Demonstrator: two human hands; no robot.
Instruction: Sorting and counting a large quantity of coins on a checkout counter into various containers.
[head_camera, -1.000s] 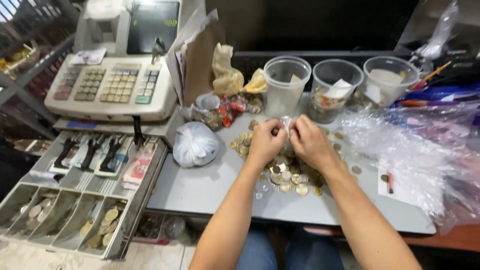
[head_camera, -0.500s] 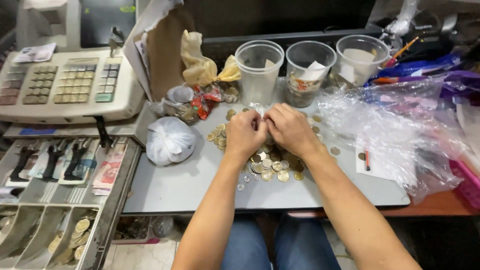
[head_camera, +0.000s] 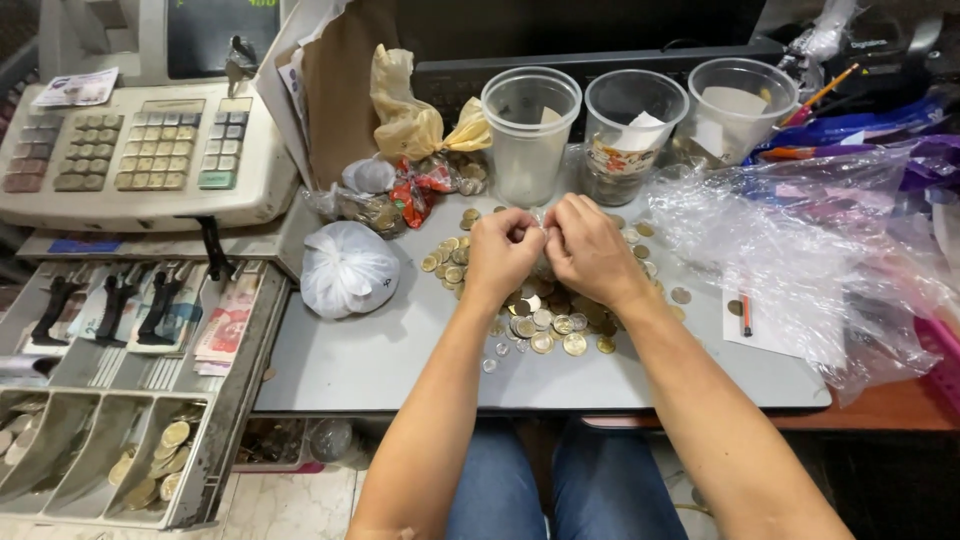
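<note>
Both hands are held together over a spread of loose coins (head_camera: 545, 325) lying on the grey tray-like worktop (head_camera: 380, 350), directly in front of three clear plastic tubs (head_camera: 530, 120). The left hand (head_camera: 500, 250) is curled, its fingertips pinched against those of the right hand (head_camera: 585, 250), which is likewise closed; something small, clear and crinkled appears to be pinched between them, though whether it is a scrap of film or a small bag cannot be told, since the fingers hide it. The coins are mixed, gold-toned and silver-toned, some overlapping in a low heap under the wrists and others scattered singly toward the tubs. They would be judged hard, rigid and not fragile, light singly but heavy when gathered, and smooth enough to slide on the worktop; a single coin would best be taken by its edge between thumb and forefinger, or slid to the worktop's lip, while many would be better scooped in a cupped palm. Thin film, by contrast, would be limp, slippery and easily torn, so it is best gripped at its edge. A knotted white plastic bag (head_camera: 350, 270) lies to the left, beside an open cash drawer (head_camera: 130, 400) beneath a cash register (head_camera: 140, 150); crumpled clear plastic sheeting (head_camera: 800, 240) lies to the right.
</note>
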